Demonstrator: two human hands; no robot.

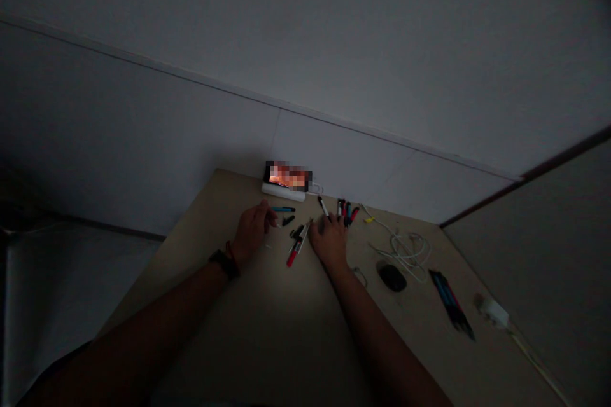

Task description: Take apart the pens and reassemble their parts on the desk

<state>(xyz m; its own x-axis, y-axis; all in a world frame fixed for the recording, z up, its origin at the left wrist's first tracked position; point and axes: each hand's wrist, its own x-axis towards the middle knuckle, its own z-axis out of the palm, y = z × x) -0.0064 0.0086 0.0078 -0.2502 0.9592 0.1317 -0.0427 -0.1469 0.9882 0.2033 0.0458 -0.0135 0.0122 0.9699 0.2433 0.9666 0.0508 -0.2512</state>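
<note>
Reaching over a pale beige worktop [267, 324], both bare hands are at its far half, in dim light. The left hand [256, 224], with a black band [223, 263] at the wrist, has its fingers bent; whether they are clamped on anything cannot be told. Just beyond its fingertips lies a slim blue pen with a dark end [285, 209], and nearby a short black cylindrical piece [288, 220].

The right hand [329, 241] is lowered palm down, fingers bent, at a white pen with a black end [323, 205] that points toward the far edge; a firm grip on it cannot be confirmed. Between the hands lies a loose group of slender parts, including a red-ended piece [293, 258]. Beyond the right hand, near the far edge, is a cluster of black, red and blue pens [348, 210].

At the far edge, near the left corner, a device with a lit orange screen [286, 176] leans above a white oblong block [283, 192]. Toward the right edge are a coiled white cable [405, 250], a black rounded mouse [392, 277], a dark bundle of blue and red pens [450, 304] and a white plug-like block [495, 313].
</note>
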